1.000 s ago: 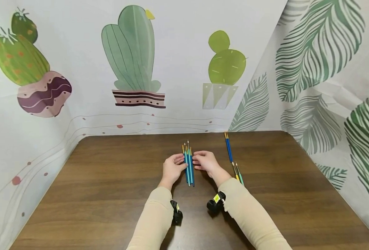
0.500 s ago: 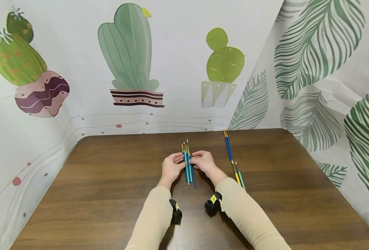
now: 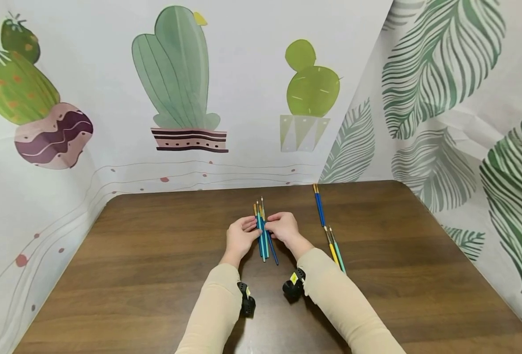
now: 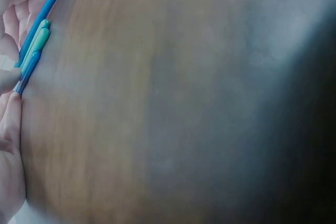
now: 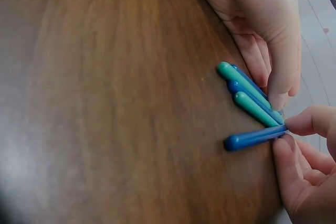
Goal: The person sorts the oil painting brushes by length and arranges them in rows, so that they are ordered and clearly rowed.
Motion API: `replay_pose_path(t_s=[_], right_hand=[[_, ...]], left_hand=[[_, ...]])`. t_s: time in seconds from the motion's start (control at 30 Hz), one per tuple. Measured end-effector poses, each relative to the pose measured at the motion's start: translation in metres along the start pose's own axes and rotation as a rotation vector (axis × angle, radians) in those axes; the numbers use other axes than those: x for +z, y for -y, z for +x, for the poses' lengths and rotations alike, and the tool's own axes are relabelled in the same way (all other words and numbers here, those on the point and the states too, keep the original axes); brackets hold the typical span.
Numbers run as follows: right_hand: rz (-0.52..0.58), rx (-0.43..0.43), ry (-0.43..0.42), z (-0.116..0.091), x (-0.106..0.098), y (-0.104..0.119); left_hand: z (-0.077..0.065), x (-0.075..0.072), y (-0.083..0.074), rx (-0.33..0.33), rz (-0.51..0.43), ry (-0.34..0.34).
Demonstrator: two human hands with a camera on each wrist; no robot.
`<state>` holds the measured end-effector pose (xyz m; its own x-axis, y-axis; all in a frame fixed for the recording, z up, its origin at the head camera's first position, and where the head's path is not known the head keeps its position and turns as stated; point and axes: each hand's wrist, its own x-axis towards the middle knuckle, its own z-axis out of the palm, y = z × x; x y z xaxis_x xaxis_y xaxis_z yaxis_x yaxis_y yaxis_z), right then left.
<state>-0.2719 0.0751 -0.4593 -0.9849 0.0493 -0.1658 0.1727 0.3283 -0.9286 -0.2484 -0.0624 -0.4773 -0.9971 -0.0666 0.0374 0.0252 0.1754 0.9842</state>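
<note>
Several paintbrushes with blue and teal handles lie together at the middle of the table, bristle ends away from me. My left hand grips the bundle from its left side, thumb over the handles and fingers along the far side. In the right wrist view, its thumb presses on a teal handle. My right hand pinches one blue paintbrush between thumb and fingers at the bundle's right side. That brush slants, its handle end fanned out from the rest. Blue and teal handle ends show in the left wrist view.
Beyond my right hand, two blue paintbrushes lie side by side near the back edge of the wooden table. Closer in lie a yellow paintbrush and a teal paintbrush. A wall with cactus prints stands behind.
My right hand has moved left against the bundle and taken hold of a blue paintbrush, whose handle end has swung right. The left hand keeps its grip.
</note>
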Motion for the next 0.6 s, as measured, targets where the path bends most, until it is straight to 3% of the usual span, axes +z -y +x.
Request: replay_pose_path(t_s=[0.27, 0.6], right_hand=[[-0.092, 0.017, -0.024, 0.004, 0.003, 0.0036], [0.01, 0.061, -0.016, 0.0015, 0.002, 0.006]], left_hand=[[0.0003, -0.0011, 0.0, 0.007, 0.002, 0.01], [0.0016, -0.0017, 0.0013, -0.008, 0.003, 0.002]])
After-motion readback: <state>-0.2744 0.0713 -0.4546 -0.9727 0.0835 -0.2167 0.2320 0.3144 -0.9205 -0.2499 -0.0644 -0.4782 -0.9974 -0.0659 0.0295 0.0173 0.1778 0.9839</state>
